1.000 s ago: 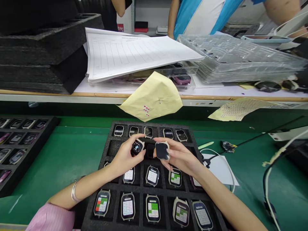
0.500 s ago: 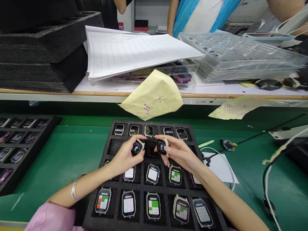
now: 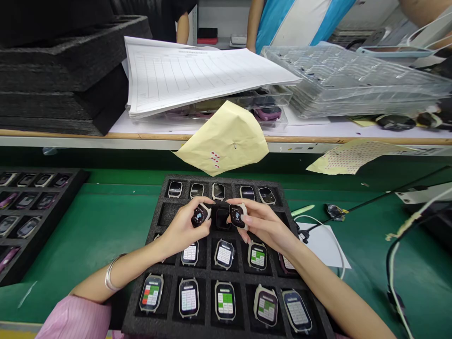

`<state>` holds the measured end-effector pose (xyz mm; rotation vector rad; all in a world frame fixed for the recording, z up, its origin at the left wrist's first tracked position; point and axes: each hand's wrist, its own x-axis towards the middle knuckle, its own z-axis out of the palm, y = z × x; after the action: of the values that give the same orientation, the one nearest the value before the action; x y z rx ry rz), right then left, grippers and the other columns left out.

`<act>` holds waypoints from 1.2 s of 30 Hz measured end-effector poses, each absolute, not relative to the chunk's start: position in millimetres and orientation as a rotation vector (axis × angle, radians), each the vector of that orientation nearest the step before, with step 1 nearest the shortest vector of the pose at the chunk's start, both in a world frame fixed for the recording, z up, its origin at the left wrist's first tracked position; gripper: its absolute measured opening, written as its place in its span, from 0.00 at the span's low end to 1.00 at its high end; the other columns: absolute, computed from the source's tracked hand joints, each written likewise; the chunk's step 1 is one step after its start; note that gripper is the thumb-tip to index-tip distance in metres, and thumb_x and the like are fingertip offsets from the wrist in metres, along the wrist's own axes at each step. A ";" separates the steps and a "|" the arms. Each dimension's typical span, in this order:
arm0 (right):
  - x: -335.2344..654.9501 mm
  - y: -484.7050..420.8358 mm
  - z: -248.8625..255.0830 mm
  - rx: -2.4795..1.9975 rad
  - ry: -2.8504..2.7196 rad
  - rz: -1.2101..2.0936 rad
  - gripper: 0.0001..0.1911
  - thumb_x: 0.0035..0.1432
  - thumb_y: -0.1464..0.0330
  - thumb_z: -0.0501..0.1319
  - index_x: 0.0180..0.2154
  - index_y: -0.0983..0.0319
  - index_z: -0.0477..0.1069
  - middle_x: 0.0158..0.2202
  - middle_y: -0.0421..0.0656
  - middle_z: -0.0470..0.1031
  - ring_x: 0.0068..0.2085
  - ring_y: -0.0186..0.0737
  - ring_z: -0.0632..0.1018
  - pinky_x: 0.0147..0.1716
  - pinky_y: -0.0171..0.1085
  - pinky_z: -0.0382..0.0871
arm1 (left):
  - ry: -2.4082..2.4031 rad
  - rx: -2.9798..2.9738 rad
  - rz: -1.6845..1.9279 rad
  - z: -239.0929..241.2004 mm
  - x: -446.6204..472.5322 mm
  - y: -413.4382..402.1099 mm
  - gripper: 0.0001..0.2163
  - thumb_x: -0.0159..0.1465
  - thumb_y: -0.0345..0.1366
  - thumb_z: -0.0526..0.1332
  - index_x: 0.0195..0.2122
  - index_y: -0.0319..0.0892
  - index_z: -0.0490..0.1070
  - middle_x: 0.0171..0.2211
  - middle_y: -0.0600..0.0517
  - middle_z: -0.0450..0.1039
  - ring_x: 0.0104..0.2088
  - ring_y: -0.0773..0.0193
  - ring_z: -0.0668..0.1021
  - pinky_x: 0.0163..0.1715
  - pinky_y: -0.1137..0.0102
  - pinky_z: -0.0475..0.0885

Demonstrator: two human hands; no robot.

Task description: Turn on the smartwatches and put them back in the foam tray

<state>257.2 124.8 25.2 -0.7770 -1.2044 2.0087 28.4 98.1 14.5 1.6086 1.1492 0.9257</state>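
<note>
Lit, pale-framed rectangular smartwatches [image 3: 225,300] fill the nearest row of a black foam tray [image 3: 197,330] on the green desk [image 3: 88,230]. Over its middle, the left hand [image 3: 183,225] grips a black-faced smartwatch [image 3: 199,215] in its fingers; the right hand [image 3: 264,220] grips another pale-sided smartwatch [image 3: 236,215]. Beyond hangs creased yellow paper [image 3: 224,141].

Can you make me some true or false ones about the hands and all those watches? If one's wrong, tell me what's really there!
1. The left hand is holding a watch. True.
2. The right hand is holding a sheet of paper. False: it holds another watch.
3. The black tray under the hands sits on a green table. True.
4. The silver bracelet is on the right arm. False: it is on the left arm.
5. The front row's leftmost watch has some red on its screen. True.
</note>
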 end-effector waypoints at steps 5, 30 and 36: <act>255.4 123.7 25.5 -0.792 -1.233 1.990 0.21 0.57 0.66 0.67 0.53 0.61 0.72 0.35 0.46 0.78 0.22 0.33 0.74 0.19 0.32 0.69 | 1.146 1.604 0.936 14.5 28.4 98.2 0.16 0.60 0.29 0.58 0.50 0.43 0.65 0.33 0.54 0.70 0.31 0.64 0.72 0.35 0.71 0.68; 256.0 124.3 25.7 -0.779 -1.261 1.943 0.20 0.58 0.67 0.67 0.52 0.60 0.74 0.34 0.45 0.76 0.21 0.30 0.72 0.19 0.30 0.67 | 1.127 1.650 0.948 13.0 28.1 98.5 0.15 0.58 0.26 0.58 0.46 0.43 0.66 0.33 0.56 0.69 0.31 0.66 0.71 0.34 0.74 0.67; 256.8 124.9 24.9 -0.767 -1.278 1.947 0.20 0.58 0.67 0.66 0.53 0.59 0.73 0.34 0.45 0.76 0.22 0.30 0.72 0.19 0.30 0.67 | 1.113 1.621 0.965 13.1 27.7 98.0 0.15 0.58 0.26 0.58 0.46 0.43 0.65 0.31 0.57 0.67 0.30 0.67 0.69 0.33 0.74 0.66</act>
<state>256.8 124.9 24.9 -0.7671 -1.2775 1.9470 27.7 98.0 13.1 1.6212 1.1127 0.9652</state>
